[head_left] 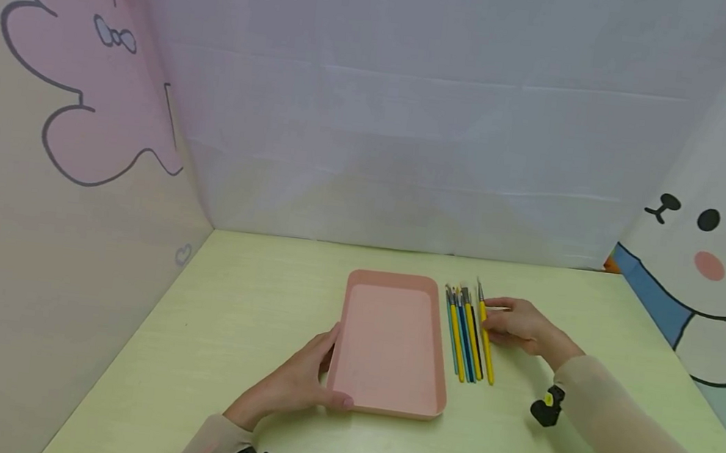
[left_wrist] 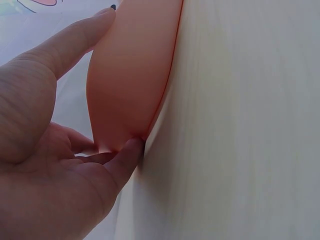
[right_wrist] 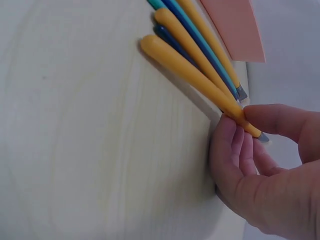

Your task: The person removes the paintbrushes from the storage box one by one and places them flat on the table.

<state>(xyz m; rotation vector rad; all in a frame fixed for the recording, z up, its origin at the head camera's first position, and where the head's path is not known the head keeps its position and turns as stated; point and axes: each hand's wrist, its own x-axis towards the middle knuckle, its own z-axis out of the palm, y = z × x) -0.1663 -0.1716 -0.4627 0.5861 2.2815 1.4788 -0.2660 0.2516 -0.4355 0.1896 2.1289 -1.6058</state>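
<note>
A shallow pink tray (head_left: pixel 391 348) lies lengthwise on the table. My left hand (head_left: pixel 294 378) grips its near left corner, thumb at the front edge and fingers along the left side; the left wrist view shows fingertips against the tray's wall (left_wrist: pixel 132 65). To the right of the tray, my right hand (head_left: pixel 523 326) pinches a yellow-handled paintbrush (head_left: pixel 488 349) between thumb and fingers, close to its metal ferrule. In the right wrist view this paintbrush (right_wrist: pixel 182 71) slants over the pale tabletop. Several more paintbrushes (head_left: pixel 471 334) with yellow, blue, teal and dark handles lie bundled between it and the tray.
The pale yellow-green table (head_left: pixel 229 301) ends at a white curtain-like backdrop (head_left: pixel 411 150). Cartoon-printed panels stand at both sides, a pink figure (head_left: pixel 98 95) on the left and a white one (head_left: pixel 718 256) on the right. Black devices (head_left: pixel 546 407) sit at both wrists.
</note>
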